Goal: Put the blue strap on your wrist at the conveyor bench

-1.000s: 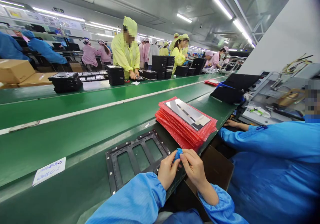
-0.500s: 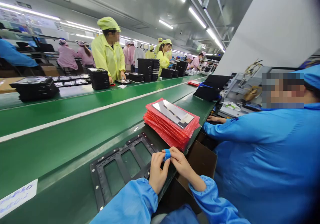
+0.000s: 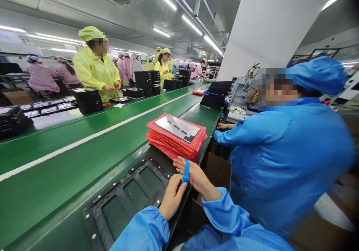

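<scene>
A narrow, bright blue flexible strip point(image 3: 186, 170) is stretched out at the near edge of the bench point(image 3: 70, 165), and that is as far as the handling goes: it is attached to neither the stack nor the frame. How much work is done or left overall cannot be judged from this view. The left hand point(image 3: 171, 198) pinches the strip's lower end between thumb and fingers; the right hand point(image 3: 198, 178) is open, fingers extended, with the strip lying across them. The two hands are close together, and whether the strip loops round or sticks to the fingers cannot be told. Just beyond them sits a slightly uneven pile of red, bubbly plastic sheets point(image 3: 175, 147), crinkled at the edges, with a flat rectangular silvery panel point(image 3: 174, 125) uncovered on top, smooth, glossy and crossed by a broken dark band. Beside the left forearm lies a matte black rectangular frame point(image 3: 125, 199), its rim dotted with small pale discs; crossbars divide it into long openings through which smooth green surface shows.
</scene>
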The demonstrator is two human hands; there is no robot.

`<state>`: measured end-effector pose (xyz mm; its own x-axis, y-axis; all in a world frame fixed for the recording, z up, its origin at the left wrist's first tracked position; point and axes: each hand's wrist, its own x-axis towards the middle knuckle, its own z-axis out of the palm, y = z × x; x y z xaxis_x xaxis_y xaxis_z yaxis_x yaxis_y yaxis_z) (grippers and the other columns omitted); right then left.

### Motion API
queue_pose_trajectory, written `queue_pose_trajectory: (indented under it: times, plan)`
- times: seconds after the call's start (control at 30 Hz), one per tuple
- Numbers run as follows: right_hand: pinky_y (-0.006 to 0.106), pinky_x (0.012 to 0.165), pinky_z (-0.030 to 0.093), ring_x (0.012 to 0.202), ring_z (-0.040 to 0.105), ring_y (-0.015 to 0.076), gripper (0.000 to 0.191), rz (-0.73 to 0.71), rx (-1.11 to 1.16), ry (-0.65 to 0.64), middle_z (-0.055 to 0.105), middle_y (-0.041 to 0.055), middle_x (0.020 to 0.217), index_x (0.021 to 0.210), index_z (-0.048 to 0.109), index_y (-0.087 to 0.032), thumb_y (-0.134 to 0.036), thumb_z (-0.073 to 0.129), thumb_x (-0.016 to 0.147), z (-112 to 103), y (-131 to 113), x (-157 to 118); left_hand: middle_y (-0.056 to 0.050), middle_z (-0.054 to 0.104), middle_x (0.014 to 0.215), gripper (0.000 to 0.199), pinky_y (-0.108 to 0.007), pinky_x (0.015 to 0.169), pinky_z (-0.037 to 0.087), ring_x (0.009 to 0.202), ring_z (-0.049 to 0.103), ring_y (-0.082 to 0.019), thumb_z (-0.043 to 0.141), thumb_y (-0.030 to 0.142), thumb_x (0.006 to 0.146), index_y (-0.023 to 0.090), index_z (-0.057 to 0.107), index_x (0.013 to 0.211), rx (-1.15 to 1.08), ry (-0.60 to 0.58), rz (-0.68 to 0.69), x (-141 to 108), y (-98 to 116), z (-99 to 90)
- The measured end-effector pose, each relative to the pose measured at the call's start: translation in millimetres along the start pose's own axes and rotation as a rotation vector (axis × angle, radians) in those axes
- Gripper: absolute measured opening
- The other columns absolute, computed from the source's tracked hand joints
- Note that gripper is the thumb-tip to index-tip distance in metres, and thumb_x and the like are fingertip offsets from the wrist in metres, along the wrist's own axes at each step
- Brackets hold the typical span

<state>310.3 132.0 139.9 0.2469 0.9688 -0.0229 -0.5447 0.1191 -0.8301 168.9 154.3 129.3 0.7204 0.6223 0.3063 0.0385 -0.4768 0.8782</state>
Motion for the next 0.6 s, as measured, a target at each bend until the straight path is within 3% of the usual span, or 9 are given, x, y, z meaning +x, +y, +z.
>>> queue_pose_trajectory:
  times: [0.13, 0.2, 0.3, 0.43, 0.53, 0.6]
  plan:
    - [0.045, 0.105, 0.037, 0.13, 0.045, 0.0255, 0.055, -0.027, 0.005, -0.21, 0.043, 0.0116, 0.145, 0.132, 0.054, -0.027, -0.053, 0.063, 0.084, 2, 2, 0, -0.008, 0.057, 0.106, 0.026, -0.035, 0.099, 0.04, 0.105, 0.052, -0.02, 0.044, 0.035, 0.097, 0.019, 0.063, 0.105, -0.081, -0.064, 0.024, -1, 4, 1.0]
    - [0.049, 0.109, 0.031, 0.137, 0.034, 0.0256, 0.063, -0.13, -0.091, -0.226, 0.035, 0.0103, 0.15, 0.14, 0.043, -0.03, -0.057, 0.059, 0.086, 2, 6, 2, -0.008, 0.056, 0.107, 0.027, -0.035, 0.099, 0.041, 0.106, 0.052, -0.019, 0.044, 0.035, 0.097, 0.019, 0.063, 0.107, -0.099, -0.12, 0.018, -4, 4, 2.2]
    - [0.05, 0.111, 0.026, 0.141, 0.026, 0.0244, 0.073, -0.324, -0.388, -0.18, 0.033, 0.0086, 0.15, 0.147, 0.029, -0.034, -0.051, 0.063, 0.085, 0, 13, 5, -0.01, 0.056, 0.117, 0.028, -0.038, 0.104, 0.038, 0.114, 0.05, -0.021, 0.049, 0.036, 0.094, 0.019, 0.063, 0.112, -0.077, -0.198, -0.001, -8, -4, 3.1]
    - [0.045, 0.107, 0.035, 0.135, 0.034, 0.0245, 0.073, -0.513, -0.643, -0.127, 0.032, 0.0091, 0.149, 0.148, 0.026, -0.033, -0.04, 0.064, 0.087, -4, 19, 7, -0.011, 0.054, 0.13, 0.036, -0.044, 0.111, 0.031, 0.126, 0.044, -0.025, 0.054, 0.039, 0.091, 0.021, 0.061, 0.122, -0.001, -0.218, -0.022, -9, -11, 1.8]
    - [0.041, 0.102, 0.041, 0.127, 0.042, 0.0235, 0.071, -0.565, -0.584, -0.084, 0.037, 0.0095, 0.144, 0.147, 0.028, -0.032, -0.04, 0.065, 0.086, -3, 16, 9, -0.011, 0.057, 0.125, 0.034, -0.043, 0.107, 0.035, 0.121, 0.048, -0.025, 0.053, 0.039, 0.092, 0.02, 0.063, 0.117, 0.009, -0.21, -0.002, -8, -3, 3.0]
    - [0.04, 0.099, 0.044, 0.121, 0.048, 0.0223, 0.071, -0.602, -0.492, -0.043, 0.041, 0.0095, 0.141, 0.146, 0.029, -0.032, -0.039, 0.066, 0.085, 4, 10, 12, -0.01, 0.061, 0.116, 0.03, -0.04, 0.102, 0.04, 0.114, 0.053, -0.024, 0.055, 0.04, 0.091, 0.021, 0.067, 0.11, -0.002, -0.275, 0.028, -10, 5, 6.4]
